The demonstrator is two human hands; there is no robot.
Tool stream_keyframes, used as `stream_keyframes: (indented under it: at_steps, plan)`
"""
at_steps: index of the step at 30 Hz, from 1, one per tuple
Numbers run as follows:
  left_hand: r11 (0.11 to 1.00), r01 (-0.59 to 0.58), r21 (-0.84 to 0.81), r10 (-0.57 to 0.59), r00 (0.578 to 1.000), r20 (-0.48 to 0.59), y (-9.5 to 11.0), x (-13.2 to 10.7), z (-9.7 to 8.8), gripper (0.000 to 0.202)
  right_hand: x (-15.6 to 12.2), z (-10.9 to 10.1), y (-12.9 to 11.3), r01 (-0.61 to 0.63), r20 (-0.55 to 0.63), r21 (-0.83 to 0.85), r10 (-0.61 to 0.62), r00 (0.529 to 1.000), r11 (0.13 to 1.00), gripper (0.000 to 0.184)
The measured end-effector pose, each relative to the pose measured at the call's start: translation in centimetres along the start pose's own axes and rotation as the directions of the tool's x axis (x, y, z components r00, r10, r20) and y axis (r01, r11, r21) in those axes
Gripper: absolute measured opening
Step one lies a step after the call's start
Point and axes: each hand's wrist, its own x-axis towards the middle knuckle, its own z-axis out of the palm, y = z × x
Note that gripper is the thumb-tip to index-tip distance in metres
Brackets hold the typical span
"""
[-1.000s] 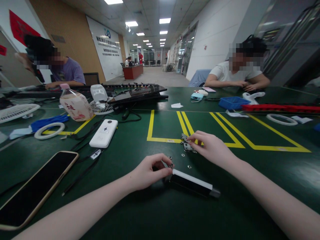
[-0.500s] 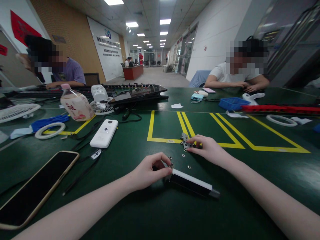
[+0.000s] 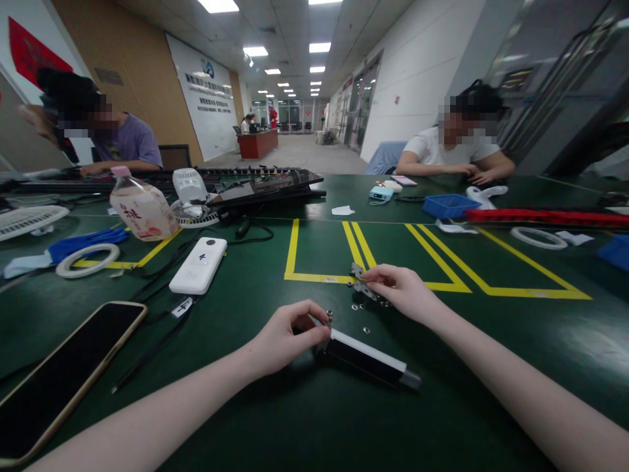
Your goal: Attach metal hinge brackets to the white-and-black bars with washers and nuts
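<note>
My left hand (image 3: 285, 337) pinches the end of a black and white bar-shaped tool (image 3: 366, 359) that lies on the green table (image 3: 304, 419), with a small screw or nut (image 3: 328, 316) at its fingertips. My right hand (image 3: 405, 292) rests further out with its fingers closed on a small metal bracket (image 3: 361, 282) beside the yellow tape line (image 3: 319, 278). Several tiny loose screws (image 3: 364, 330) lie between the two hands.
A phone (image 3: 59, 377) lies at the near left, a white power bank (image 3: 198, 265) and cables beyond it. A bottle (image 3: 142, 210), tape roll (image 3: 87, 260), keyboard (image 3: 268, 183), blue tray (image 3: 449, 206) and red strip (image 3: 545, 216) sit farther back. Two people sit across the table.
My right hand has closed down on the metal bracket and shifted it slightly. The left hand keeps its pinch on the tool's end. The view has tilted a little.
</note>
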Motion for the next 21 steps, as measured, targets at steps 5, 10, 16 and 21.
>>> stream_keyframes:
  at_steps: [5,10,16,21]
  plan:
    - [1.0,-0.002,-0.007,0.002,1.0,0.019,-0.3,0.1,-0.1,0.022,0.2,-0.4,-0.2,-0.056,-0.003,0.142,0.057,0.998,0.988,0.022]
    - [1.0,-0.011,-0.003,0.011,1.0,0.017,-0.3,0.1,-0.1,0.021,-0.1,-0.6,-0.7,-0.156,-0.005,0.226,0.161,0.987,0.962,0.019]
    - [0.998,-0.057,0.031,0.057,0.998,0.018,0.0,0.1,-0.2,0.02,-0.3,-0.2,-1.5,-0.146,0.031,0.316,0.143,0.989,0.938,0.022]
    - [0.998,-0.059,0.017,0.059,0.998,0.03,0.2,0.0,-0.1,0.021,-0.6,0.1,-2.1,-0.15,0.097,0.449,0.118,0.988,0.881,0.028]
